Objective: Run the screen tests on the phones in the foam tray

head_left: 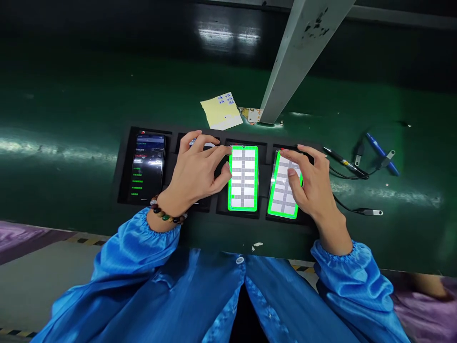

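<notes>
My left hand [198, 171] is open above a phone that it mostly hides, its index fingertip at the top left corner of the middle smartphone [243, 183]. The thumb is beside that phone's left edge. My right hand [316, 183] is open too, its index fingertip at the top of the right smartphone [282, 190] and its thumb over the screen. Both phones show a grey and white block grid with a green border. Farther left, another smartphone [147, 166] shows a dark screen with green text lines. The phones lie in a black holder [124, 166] with several recesses.
A yellow paper note [222, 112] lies behind the holder, beside a grey metal post [303, 52]. On the right are a black pen [341, 161], a blue marker [382, 153] and black cables with a USB plug [373, 212]. White scraps [257, 245] lie near the green table's front edge.
</notes>
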`<act>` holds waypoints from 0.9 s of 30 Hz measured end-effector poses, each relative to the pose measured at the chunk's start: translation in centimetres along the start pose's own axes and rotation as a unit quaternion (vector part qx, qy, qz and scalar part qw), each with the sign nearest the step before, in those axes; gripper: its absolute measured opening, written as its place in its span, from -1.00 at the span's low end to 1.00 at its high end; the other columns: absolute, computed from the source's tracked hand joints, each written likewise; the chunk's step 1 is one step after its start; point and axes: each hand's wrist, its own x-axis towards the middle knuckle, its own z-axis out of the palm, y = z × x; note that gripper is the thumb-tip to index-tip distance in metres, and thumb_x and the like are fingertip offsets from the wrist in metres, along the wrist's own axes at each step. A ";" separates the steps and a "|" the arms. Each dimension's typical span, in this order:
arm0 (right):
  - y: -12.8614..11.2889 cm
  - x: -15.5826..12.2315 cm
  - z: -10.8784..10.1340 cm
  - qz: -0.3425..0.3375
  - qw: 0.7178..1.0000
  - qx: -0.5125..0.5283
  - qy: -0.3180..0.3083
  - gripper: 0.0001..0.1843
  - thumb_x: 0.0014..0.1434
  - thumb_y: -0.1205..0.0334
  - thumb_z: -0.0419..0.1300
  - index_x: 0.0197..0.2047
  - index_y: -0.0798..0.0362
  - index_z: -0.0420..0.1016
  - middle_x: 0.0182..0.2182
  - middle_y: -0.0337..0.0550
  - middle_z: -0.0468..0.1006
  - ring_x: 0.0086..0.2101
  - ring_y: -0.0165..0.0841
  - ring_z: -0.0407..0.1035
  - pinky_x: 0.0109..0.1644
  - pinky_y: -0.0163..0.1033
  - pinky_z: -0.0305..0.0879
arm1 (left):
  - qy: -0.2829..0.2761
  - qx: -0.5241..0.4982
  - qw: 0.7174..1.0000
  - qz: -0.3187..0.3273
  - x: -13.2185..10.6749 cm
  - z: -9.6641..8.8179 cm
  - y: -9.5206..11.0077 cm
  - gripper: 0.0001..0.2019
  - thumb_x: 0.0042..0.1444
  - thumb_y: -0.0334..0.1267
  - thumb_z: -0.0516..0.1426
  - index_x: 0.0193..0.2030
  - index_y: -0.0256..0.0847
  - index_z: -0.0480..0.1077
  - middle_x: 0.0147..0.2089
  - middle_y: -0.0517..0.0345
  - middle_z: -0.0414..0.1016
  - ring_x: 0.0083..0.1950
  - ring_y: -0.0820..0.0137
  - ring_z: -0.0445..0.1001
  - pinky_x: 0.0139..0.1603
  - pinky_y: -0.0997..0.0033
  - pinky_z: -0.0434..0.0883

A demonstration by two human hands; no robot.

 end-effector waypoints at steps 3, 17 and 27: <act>0.5 -0.4 -0.3 0.016 1.000 0.014 0.012 -0.57 0.61 0.12 0.02 0.42 -0.15 0.43 0.30 -0.09 0.66 0.43 0.01 0.33 0.48 0.32 0.25 | 0.002 0.001 1.000 0.006 0.2 0.3 0.1 -0.73 0.45 -0.19 0.04 0.13 -0.08 0.51 -0.14 0.13 0.70 0.24 0.09 0.57 0.52 -0.20 0.26; 1.7 -1.0 -0.9 0.031 0.998 0.044 0.045 -0.60 0.60 0.12 0.01 0.36 -0.18 0.51 0.21 -0.09 0.70 0.38 0.00 0.40 0.47 0.32 0.35 | -0.039 -0.061 0.997 0.030 0.7 1.1 0.4 -0.67 0.39 -0.22 0.06 0.22 -0.07 0.48 0.19 0.05 0.72 0.31 -0.01 0.52 0.51 -0.23 0.24; 1.1 -3.6 -1.2 0.011 0.999 0.031 0.029 -0.62 0.57 0.17 0.05 0.30 -0.14 0.58 0.15 -0.05 0.72 0.32 0.02 0.47 0.39 0.31 0.39 | -0.067 -0.070 0.991 0.094 0.0 0.7 0.5 -0.68 0.38 -0.18 0.12 0.17 -0.10 0.58 0.20 0.06 0.74 0.35 -0.06 0.53 0.54 -0.28 0.26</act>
